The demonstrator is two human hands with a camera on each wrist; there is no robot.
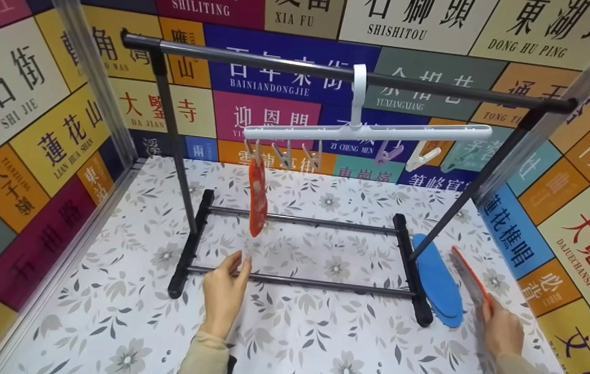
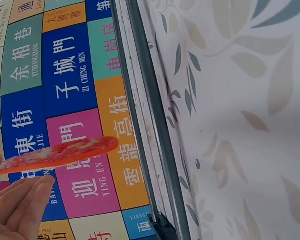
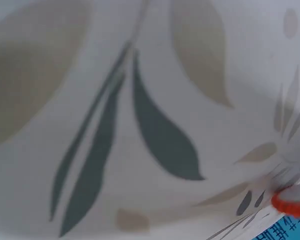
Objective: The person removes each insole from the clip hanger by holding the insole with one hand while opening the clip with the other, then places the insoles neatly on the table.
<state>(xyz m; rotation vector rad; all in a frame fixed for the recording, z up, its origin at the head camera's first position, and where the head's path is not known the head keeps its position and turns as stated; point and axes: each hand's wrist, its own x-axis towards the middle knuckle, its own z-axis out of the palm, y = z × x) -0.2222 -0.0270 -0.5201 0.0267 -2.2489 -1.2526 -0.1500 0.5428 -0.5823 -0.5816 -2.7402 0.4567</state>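
An orange insole hangs upright from a clothespin at the left end of a white hanger. Just below it my left hand is raised, thumb and fingers apart with nothing between them. In the left wrist view the fingers of the left hand lie beside the hanging insole, overlapping it. At the right, my right hand grips a second orange insole by its near end, seen edge-on. Only its orange-red edge shows in the right wrist view. A blue insole lies left of that hand.
A dark metal rack with black feet stands on the flower-patterned table; the hanger hooks over its top bar. Several more clothespins, including a white one, hang along the hanger. Walls with coloured sign panels enclose the back and sides.
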